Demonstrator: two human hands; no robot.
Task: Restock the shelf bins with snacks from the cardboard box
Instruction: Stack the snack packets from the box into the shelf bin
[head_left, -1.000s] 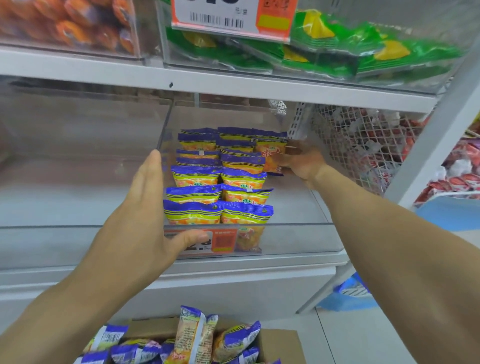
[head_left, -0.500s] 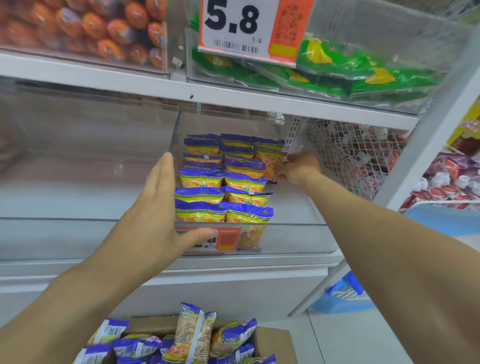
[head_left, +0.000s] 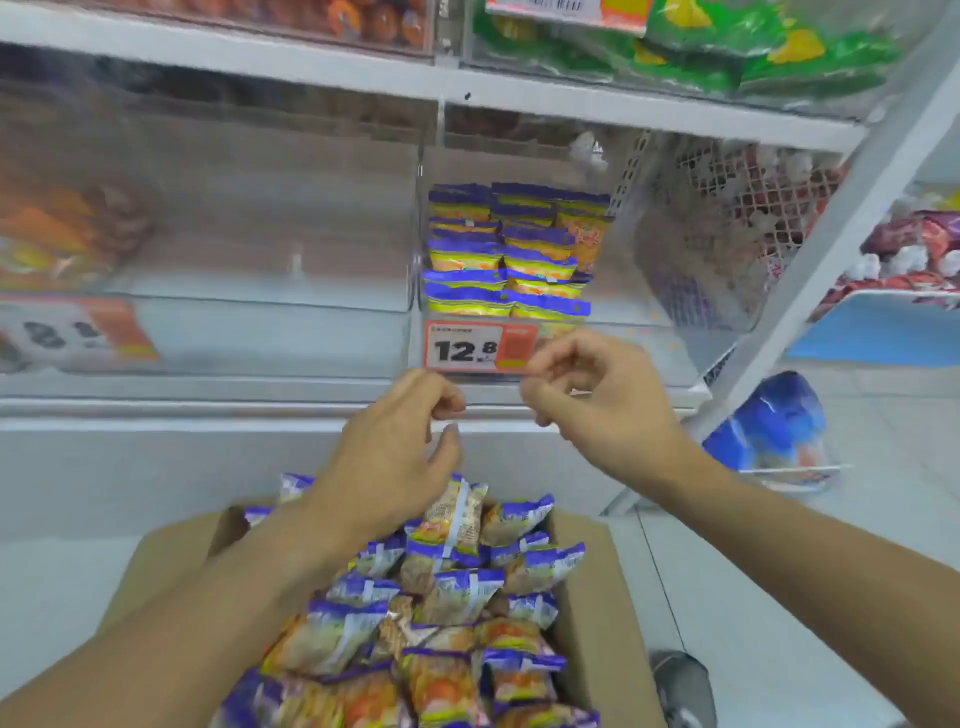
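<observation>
Hovering loosely curled, holding nothing: left hand (head_left: 395, 447), right hand (head_left: 592, 400); purple-orange snacks (head_left: 457, 597) filling cardboard box (head_left: 597, 613) at six o'clock.

Both bare hands hang loosely curled, holding nothing, left hand (head_left: 395, 447) and right hand (head_left: 597, 400), above the open brown cardboard box (head_left: 597, 623) heaped with purple-and-orange snack packets (head_left: 457, 587). Behind, a clear plastic shelf bin (head_left: 639, 291) holds stacked matching packets (head_left: 498, 260).

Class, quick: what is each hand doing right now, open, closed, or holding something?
Left hand: open, fingers loosely curled, holding nothing, above the cardboard box.
Right hand: open, fingers loosely curled, holding nothing.
</observation>
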